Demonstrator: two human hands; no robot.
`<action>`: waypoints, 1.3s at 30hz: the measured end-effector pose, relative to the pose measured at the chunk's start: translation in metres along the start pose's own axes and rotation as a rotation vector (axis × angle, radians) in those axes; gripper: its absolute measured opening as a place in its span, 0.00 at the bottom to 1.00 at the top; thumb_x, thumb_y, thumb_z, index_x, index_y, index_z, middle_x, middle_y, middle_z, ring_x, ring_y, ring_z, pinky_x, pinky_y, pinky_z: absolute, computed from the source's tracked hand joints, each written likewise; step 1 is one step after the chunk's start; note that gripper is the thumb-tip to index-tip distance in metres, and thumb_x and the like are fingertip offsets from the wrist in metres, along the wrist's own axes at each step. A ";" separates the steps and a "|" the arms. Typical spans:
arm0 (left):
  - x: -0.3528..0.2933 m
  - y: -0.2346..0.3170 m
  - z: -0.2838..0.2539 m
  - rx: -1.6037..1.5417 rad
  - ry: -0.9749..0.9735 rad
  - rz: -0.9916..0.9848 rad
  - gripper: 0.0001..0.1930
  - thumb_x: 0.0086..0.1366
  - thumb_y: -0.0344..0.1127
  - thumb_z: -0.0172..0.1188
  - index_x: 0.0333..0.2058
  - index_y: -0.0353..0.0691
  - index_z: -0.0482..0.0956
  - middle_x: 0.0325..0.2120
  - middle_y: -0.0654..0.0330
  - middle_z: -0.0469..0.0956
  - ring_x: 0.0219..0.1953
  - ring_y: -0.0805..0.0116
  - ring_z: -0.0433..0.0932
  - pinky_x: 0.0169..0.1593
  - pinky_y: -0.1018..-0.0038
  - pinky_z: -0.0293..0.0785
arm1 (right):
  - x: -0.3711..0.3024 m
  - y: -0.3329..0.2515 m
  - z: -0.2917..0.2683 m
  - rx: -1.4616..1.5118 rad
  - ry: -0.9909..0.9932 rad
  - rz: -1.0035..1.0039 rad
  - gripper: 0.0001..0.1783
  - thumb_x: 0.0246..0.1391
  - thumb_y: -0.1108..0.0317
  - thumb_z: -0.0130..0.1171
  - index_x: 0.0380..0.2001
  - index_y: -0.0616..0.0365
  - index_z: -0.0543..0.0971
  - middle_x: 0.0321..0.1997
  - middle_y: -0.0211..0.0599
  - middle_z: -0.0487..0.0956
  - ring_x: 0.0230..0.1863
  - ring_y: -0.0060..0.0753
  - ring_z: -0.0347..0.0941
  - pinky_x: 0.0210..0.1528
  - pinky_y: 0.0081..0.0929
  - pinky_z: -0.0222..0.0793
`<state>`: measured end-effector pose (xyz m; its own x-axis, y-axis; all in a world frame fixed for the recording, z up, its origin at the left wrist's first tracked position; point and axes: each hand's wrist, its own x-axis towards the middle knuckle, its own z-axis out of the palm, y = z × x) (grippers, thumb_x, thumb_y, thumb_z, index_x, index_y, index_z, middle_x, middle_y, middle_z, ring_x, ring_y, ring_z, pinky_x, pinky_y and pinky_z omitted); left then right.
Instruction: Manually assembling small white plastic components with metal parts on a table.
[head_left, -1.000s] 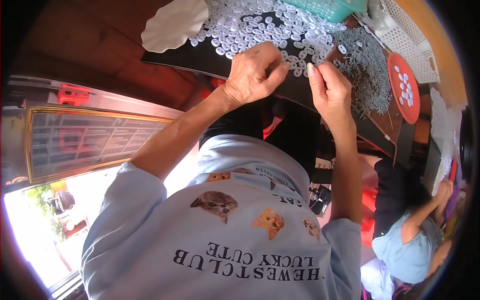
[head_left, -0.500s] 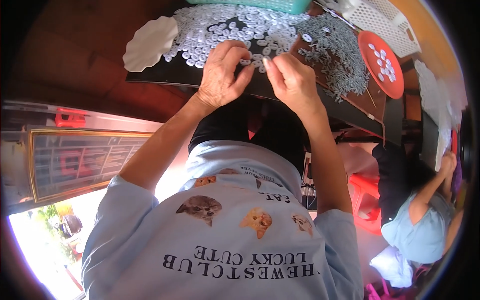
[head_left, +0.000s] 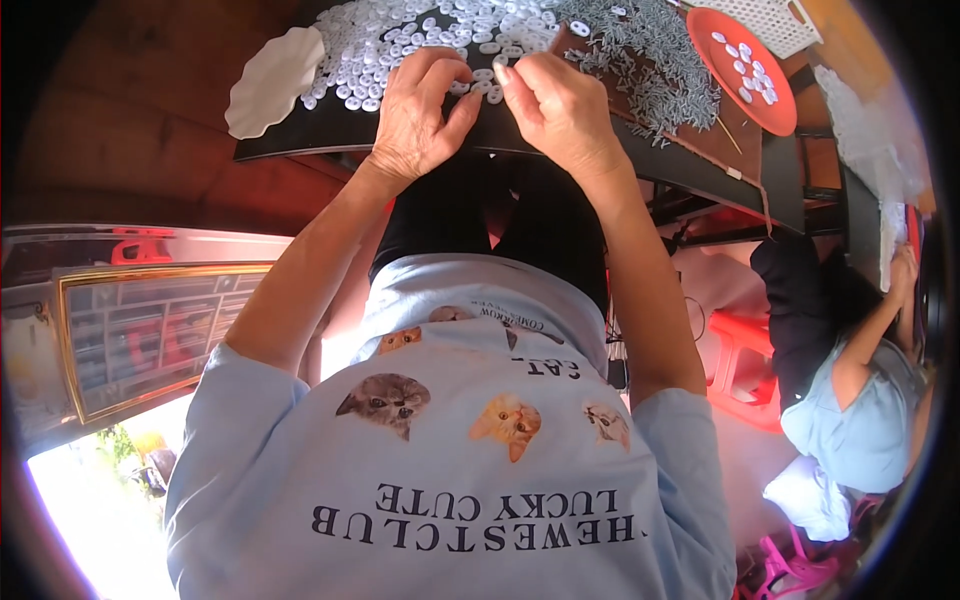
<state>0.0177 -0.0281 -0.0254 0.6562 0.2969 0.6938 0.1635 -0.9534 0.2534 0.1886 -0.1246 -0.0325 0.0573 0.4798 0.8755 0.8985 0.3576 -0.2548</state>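
Hands pinch small white rings: left hand (head_left: 420, 110), right hand (head_left: 555, 105), over a dark tabletop (head_left: 330, 130) heaped with white rings (head_left: 400, 40).

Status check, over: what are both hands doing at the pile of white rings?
Left hand and right hand together at the tray edge, fingertips pinching small white rings. Grey pins heaped right of them. Nothing between the hands.

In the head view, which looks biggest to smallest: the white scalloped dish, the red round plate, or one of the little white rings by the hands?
1. Red round plate, though the fisheye rim bends it.
2. White scalloped dish, close in size, so that order is unsure.
3. One white ring, plainly smallest.
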 end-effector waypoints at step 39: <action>0.026 0.006 -0.009 0.033 -0.289 -0.240 0.25 0.48 0.34 0.64 0.48 0.37 0.72 0.55 0.47 0.68 0.52 0.50 0.69 0.55 0.59 0.59 | 0.017 0.002 -0.022 0.631 -0.259 0.169 0.14 0.43 0.75 0.67 0.21 0.57 0.69 0.17 0.33 0.65 0.14 0.35 0.64 0.14 0.31 0.58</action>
<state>0.0291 -0.0259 0.0005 0.7764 0.4890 0.3975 0.3578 -0.8613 0.3607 0.2011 -0.1331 -0.0091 -0.0018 0.7170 0.6971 0.4574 0.6205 -0.6370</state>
